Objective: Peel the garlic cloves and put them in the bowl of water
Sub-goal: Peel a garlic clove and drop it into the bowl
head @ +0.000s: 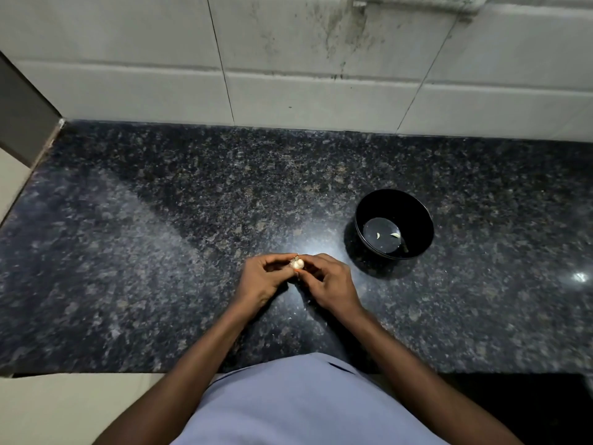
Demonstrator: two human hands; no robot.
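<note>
You have one garlic bulb (296, 264) held up between your two hands, above the dark stone counter (160, 220). Your left hand (261, 281) and right hand (327, 284) both pinch it with curled fingers, which hide most of it. One black bowl (414, 213) of water sits to your right. Two peeled cloves (395, 235) lie in the water. Behind is a white tile wall (288, 75).

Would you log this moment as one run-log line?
left hand: holds garlic | right hand: holds garlic | bowl: water, two cloves
</note>
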